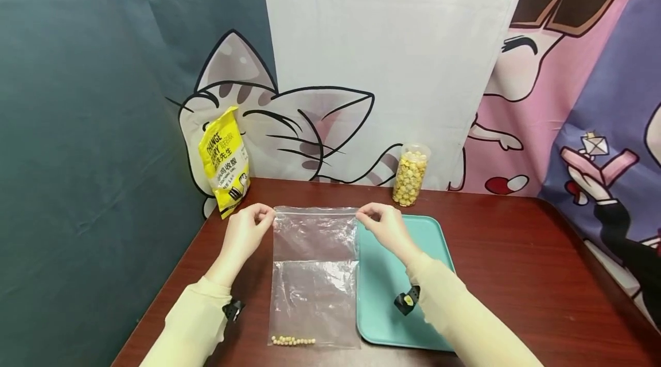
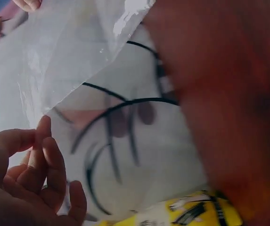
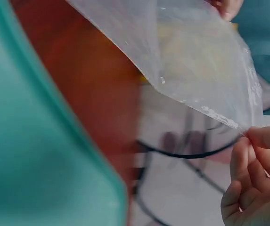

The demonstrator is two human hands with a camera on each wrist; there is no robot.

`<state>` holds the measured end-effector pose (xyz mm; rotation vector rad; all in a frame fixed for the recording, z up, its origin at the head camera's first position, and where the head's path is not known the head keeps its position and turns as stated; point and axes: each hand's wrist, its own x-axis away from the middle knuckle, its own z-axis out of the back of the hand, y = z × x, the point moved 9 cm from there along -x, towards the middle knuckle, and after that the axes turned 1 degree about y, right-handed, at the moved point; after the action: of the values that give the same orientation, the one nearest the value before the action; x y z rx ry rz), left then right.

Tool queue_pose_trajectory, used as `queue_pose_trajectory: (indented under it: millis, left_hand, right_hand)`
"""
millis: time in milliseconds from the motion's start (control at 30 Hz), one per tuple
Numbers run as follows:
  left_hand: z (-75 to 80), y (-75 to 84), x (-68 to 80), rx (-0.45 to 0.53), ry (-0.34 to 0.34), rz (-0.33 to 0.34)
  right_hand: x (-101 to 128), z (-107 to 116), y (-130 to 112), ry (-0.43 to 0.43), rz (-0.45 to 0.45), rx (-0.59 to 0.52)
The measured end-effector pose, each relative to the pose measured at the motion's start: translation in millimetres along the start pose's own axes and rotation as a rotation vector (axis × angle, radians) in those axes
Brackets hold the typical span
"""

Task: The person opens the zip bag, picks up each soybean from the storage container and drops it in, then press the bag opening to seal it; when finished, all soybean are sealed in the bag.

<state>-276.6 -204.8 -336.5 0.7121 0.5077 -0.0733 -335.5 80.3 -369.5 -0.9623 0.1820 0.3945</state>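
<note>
A clear zip-top plastic bag is stretched upright between both hands, with a crease across its middle. Several small pale-yellow round pieces lie along its bottom left corner. My left hand pinches the bag's top left corner between thumb and forefinger; the left wrist view shows that pinch at the corner of the film. At the opposite top corner, my right hand pinches the bag the same way, and the right wrist view shows thumb and forefinger on the film's edge.
A teal tray lies on the dark red wooden table, partly under the right forearm. Behind it stands a clear tub of yellow popcorn-like pieces. A yellow printed snack bag leans against the cartoon-printed cloth at left.
</note>
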Motion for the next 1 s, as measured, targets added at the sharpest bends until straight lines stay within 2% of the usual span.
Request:
queue_pose_trajectory:
  millis: [100,200,433,500,633,733,900,1000]
  left_hand:
    - [-13.9,-16.1,-8.0,-0.033,-0.009,0.007]
    - [-29.8,-33.1,-13.5,-0.049,-0.037,0.047]
    - [-56.7,-56.8,-22.2,-0.039,-0.082,0.163]
    - [-62.6,-62.0,-24.2,-0.051,-0.088,0.194]
    - [-75.5,-76.3,-25.8,-0.091,-0.101,0.285]
    - [-85.7,-84.4,-26.6,-0.083,-0.111,0.342]
    - [-99.0,-90.8,-30.6,-0.059,-0.098,0.369]
    - [-103.7,-93.5,-32.2,-0.059,-0.1,0.384]
  right_hand:
    - [-7,-19,17,-0.042,-0.059,0.004]
    - [-13,-33,33,-0.072,-0.11,0.002]
    - [-22,-52,77,-0.092,-0.356,-0.237]
    - [-25,-55,84,-0.085,-0.389,-0.264]
    - [-27,-63,93,-0.086,-0.421,-0.271]
    - [-26,-67,99,-0.087,-0.443,-0.291]
    - [-24,-72,105,-0.108,-0.459,-0.309]
    - [-24,-73,105,-0.134,-0.428,-0.291]
